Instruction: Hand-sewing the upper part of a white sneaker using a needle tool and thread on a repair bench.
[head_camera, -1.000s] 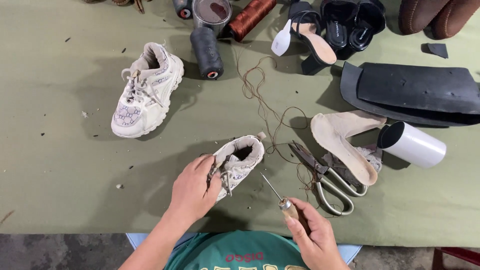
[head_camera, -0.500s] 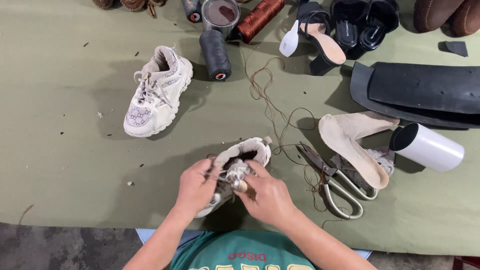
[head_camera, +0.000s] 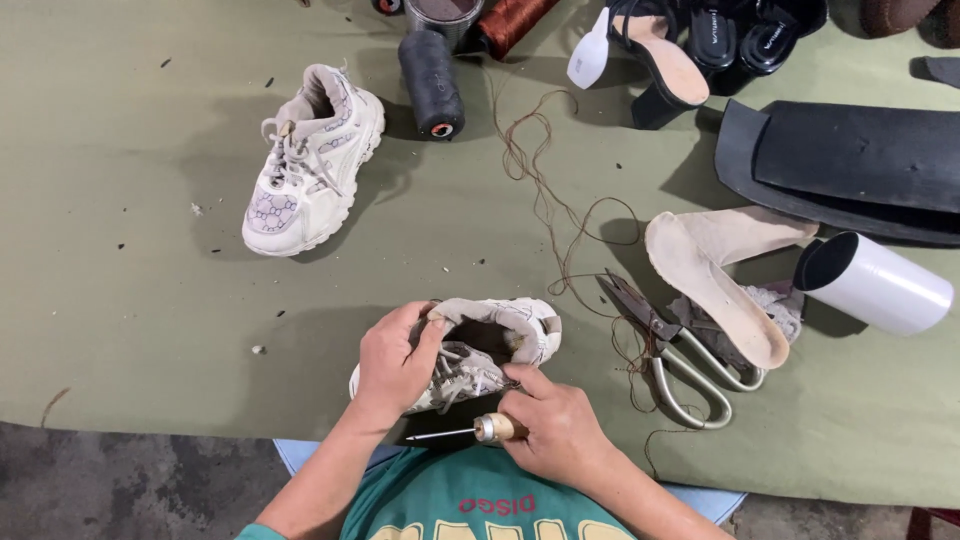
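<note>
No packages, signs or screens; small dark printed labels on black sandal insoles (head_camera: 738, 38), top right.

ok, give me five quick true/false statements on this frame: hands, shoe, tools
1. The left hand grips the near sneaker at its collar. True.
2. The right hand holds the scissors. False: it holds an awl with a wooden handle; the scissors lie on the table to the right.
3. The far sneaker lies apart from both hands. True.
4. The awl's needle points to the right. False: it points left, below the near sneaker.
5. The black spool stands upright. False: it lies on its side near the table's far edge.
</note>
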